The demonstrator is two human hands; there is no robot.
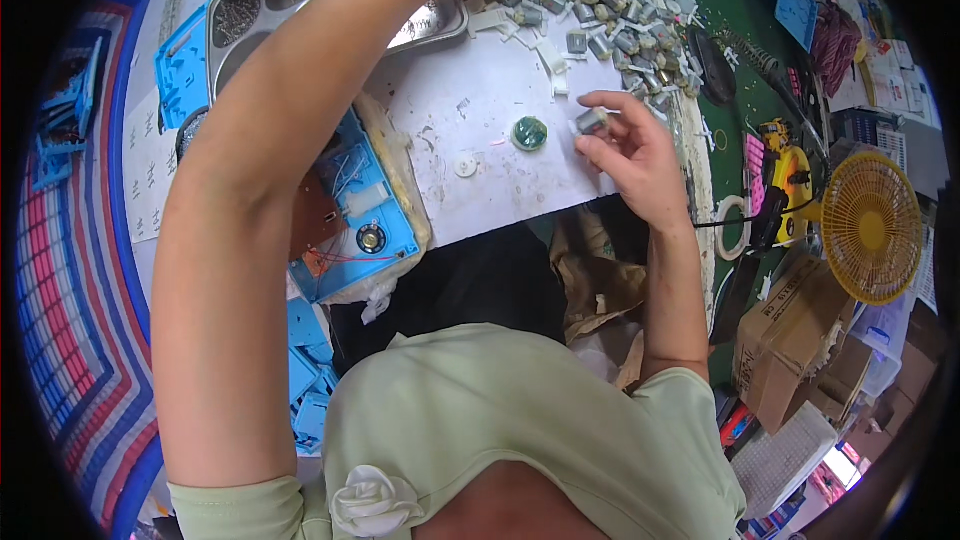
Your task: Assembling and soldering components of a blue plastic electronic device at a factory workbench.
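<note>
Between the thumb and fingers of my right hand (640, 155) is a small metal motor (592, 121), held just above the white work sheet (470, 200). A round container of dark green stuff (529, 133) stands on the sheet to the left of that hand. Farther left lies a small white disc (465, 166). My left arm stretches up across the metal compartment tray (452, 22), and its hand is beyond the top edge of the picture. A heap of similar small motors (625, 25), some with white plastic parts, covers the sheet's far right.
A blue plastic housing (395, 245) with a speaker and wires sits at the sheet's left edge. To the right are a yellow fan (870, 227), a cardboard box (795, 340) and a roll of tape (733, 228). Striped woven material (75, 340) is at far left.
</note>
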